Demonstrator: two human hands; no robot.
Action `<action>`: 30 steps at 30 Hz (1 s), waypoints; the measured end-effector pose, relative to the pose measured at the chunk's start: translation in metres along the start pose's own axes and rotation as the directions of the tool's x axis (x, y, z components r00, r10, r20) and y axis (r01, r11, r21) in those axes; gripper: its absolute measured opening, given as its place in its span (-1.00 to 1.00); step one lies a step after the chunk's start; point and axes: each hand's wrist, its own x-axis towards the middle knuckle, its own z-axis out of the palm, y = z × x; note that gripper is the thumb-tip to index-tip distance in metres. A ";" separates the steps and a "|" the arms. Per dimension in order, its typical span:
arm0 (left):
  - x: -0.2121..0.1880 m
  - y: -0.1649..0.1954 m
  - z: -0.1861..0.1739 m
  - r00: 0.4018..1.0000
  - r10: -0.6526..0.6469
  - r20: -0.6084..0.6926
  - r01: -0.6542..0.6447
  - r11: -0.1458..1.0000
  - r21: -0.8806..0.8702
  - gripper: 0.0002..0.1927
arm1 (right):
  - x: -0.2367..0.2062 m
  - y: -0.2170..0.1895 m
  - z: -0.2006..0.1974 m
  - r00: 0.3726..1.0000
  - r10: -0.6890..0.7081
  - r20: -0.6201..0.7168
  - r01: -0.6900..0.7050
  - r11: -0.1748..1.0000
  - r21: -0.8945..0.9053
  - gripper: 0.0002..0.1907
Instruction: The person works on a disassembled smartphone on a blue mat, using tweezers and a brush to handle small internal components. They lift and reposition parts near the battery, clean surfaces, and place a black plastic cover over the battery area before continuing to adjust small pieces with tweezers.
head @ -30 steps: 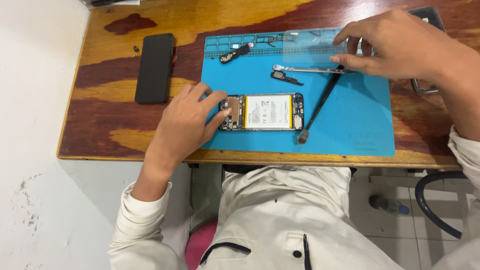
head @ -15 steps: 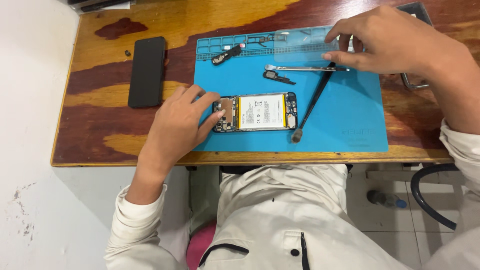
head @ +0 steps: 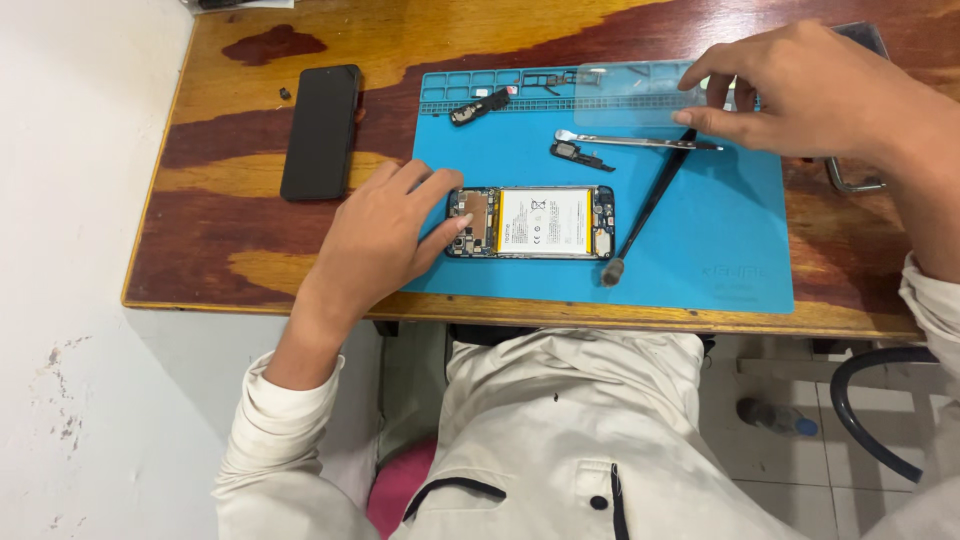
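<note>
Fingertips of the left hand (head: 385,235) press, spread, on the opened phone (head: 530,222) near the mat's (head: 720,250) front edge; the right hand (head: 800,95) pinches tweezers (head: 630,141) near its back edge.

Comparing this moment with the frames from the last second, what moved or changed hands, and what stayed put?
The right hand has drawn back from the black-handled tool toward the blue mat's far edge, where its fingertips now pinch a clear rectangular sheet. Otherwise unchanged: the left hand still rests on the end of the opened phone with the white battery, and the metal tweezers, small black parts and separate black phone have not moved.
</note>
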 end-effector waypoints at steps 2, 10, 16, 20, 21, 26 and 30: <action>0.000 0.000 0.000 1.000 0.002 -0.003 -0.002 1.000 0.003 -0.68 | 0.000 0.003 0.002 1.000 0.013 0.006 -0.013 1.000 -0.007 -0.56; 0.000 0.005 0.002 1.000 -0.008 -0.026 0.008 1.000 -0.017 -0.75 | -0.002 0.005 0.007 1.000 -0.011 -0.009 0.011 1.000 0.021 -0.54; 0.003 0.004 -0.005 1.000 0.000 -0.004 -0.001 0.995 -0.095 -0.37 | -0.003 0.001 0.006 0.999 0.038 0.012 -0.039 0.996 0.080 -0.58; 0.011 0.002 -0.011 0.996 0.094 0.011 -0.092 0.990 -0.109 -0.08 | -0.003 -0.001 0.002 0.998 -0.052 -0.022 0.054 0.992 0.112 -0.64; 0.014 0.001 -0.011 0.994 0.092 0.060 -0.084 0.988 -0.127 -0.07 | -0.003 -0.002 0.001 0.995 -0.093 -0.036 0.097 0.985 0.141 -0.64; 0.032 -0.007 -0.005 0.949 0.179 0.261 -0.116 0.964 -0.241 -0.17 | -0.002 -0.005 0.001 0.990 -0.144 0.003 0.138 0.953 0.271 -0.68; 0.046 -0.013 0.005 0.919 0.194 0.344 -0.132 0.972 -0.196 -0.09 | -0.001 -0.007 0.003 0.992 -0.124 0.001 0.118 0.943 0.311 -0.73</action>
